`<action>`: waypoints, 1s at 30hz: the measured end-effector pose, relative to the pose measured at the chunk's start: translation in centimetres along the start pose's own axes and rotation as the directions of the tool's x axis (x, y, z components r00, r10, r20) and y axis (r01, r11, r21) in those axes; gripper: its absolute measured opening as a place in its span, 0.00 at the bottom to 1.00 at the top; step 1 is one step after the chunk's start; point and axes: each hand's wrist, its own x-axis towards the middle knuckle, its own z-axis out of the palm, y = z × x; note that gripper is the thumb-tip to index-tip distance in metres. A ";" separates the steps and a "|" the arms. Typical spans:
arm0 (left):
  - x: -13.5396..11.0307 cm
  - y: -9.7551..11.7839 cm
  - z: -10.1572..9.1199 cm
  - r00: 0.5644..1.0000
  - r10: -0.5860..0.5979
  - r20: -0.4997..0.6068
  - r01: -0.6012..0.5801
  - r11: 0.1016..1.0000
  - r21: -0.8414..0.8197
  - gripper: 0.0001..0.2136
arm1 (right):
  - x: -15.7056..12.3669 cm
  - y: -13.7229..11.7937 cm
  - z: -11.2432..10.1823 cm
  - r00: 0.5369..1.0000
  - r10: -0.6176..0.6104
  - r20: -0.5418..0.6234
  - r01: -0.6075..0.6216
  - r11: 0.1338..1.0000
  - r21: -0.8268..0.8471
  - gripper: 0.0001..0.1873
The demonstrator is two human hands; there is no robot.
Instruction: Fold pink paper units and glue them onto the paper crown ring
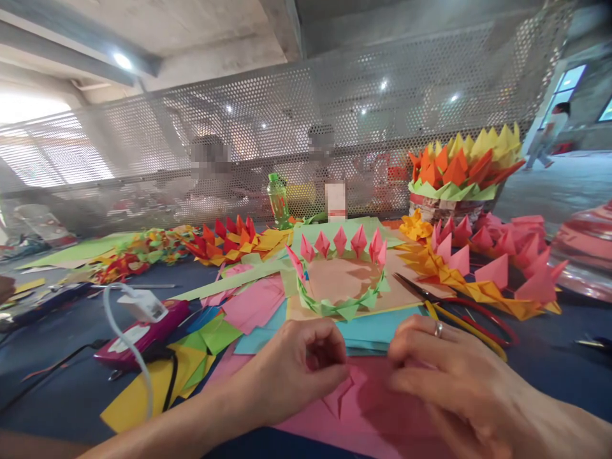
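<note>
Near the middle of the tabletop's front edge (540,363), above pink sheets (344,433): a small folded pink piece (340,394), right at the thumb and fingertips of the left hand (296,363). Left grip curled, thumb and fingers drawn close together; cannot tell whether clamped on the pink piece. Just across from it, also above the pink sheets, the right hand (449,370), ringed, with bent fingers and blurred fingertips; cannot tell whether together or apart. Beyond both hands, blue sheets (268,335), and farther toward the back edge a green paper ring (351,307) with upright pink points. To the right of the ring, scissors with red handles (502,319). Toward the left edge, a magenta power strip (176,319) with a white plug (148,309) in it, and near it yellow sheets (129,398). At the back edge, a green bottle (278,207); toward the back right corner, a container (444,209) topped with green, orange and yellow folded points.
</note>
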 end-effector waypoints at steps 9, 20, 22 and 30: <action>-0.1 1.2 0.3 0.993 0.066 0.097 -0.049 0.985 -0.168 0.02 | -0.4 0.7 1.6 0.898 0.342 0.275 -0.428 0.823 0.373 0.05; 0.1 0.6 1.3 0.975 0.145 0.170 -0.069 0.919 -0.388 0.20 | -0.4 0.5 1.8 1.000 -0.030 0.001 0.029 0.973 0.230 0.11; 0.1 0.7 1.1 0.978 0.196 0.071 -0.167 0.942 -0.292 0.19 | -0.6 0.8 1.9 0.997 -0.071 -0.040 0.076 0.984 0.159 0.07; -1.6 0.4 1.3 0.769 0.612 -0.184 -0.553 0.782 0.290 0.22 | -0.8 1.1 1.0 0.993 -0.107 -0.057 0.080 0.930 -0.359 0.19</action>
